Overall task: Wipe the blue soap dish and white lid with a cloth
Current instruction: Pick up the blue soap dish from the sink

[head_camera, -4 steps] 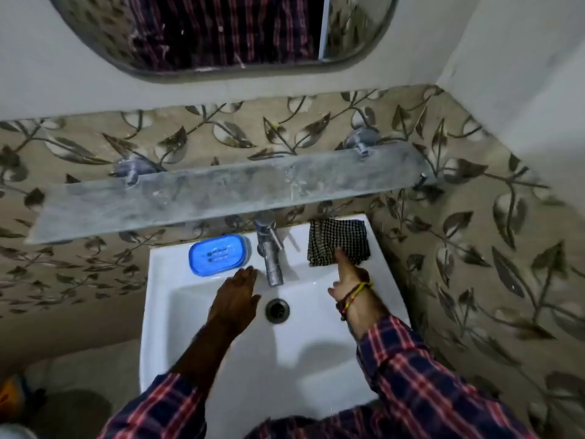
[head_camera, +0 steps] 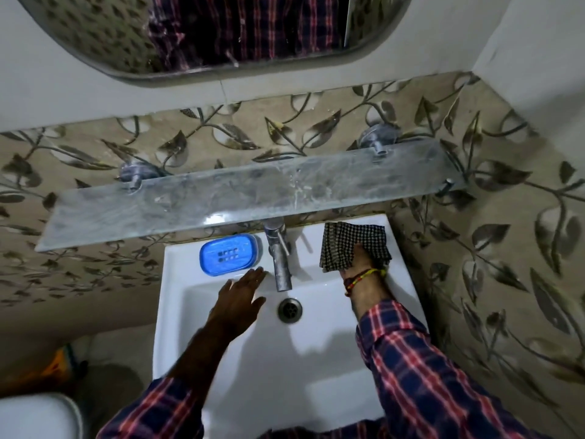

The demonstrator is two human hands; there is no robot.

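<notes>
Right hand (head_camera: 364, 259) fingers on checked cloth (head_camera: 354, 245), grip unclear; left hand (head_camera: 242, 294) spread below blue soap dish (head_camera: 229, 254). Risk: dish skids off the sink (head_camera: 177, 280) rim when wiped unbraced.

The soap dish (head_camera: 230, 254) sits on the sink (head_camera: 177, 312) ledge left of the tap (head_camera: 280, 258), and the cloth (head_camera: 351, 245) lies on the ledge right of it. A shelf (head_camera: 221, 198) hangs above the sink's back edge, below the mirror (head_camera: 221, 33). The left hand (head_camera: 239, 299) is over the basin before the dish; the right hand (head_camera: 364, 264) seems to rest on the cloth.
</notes>
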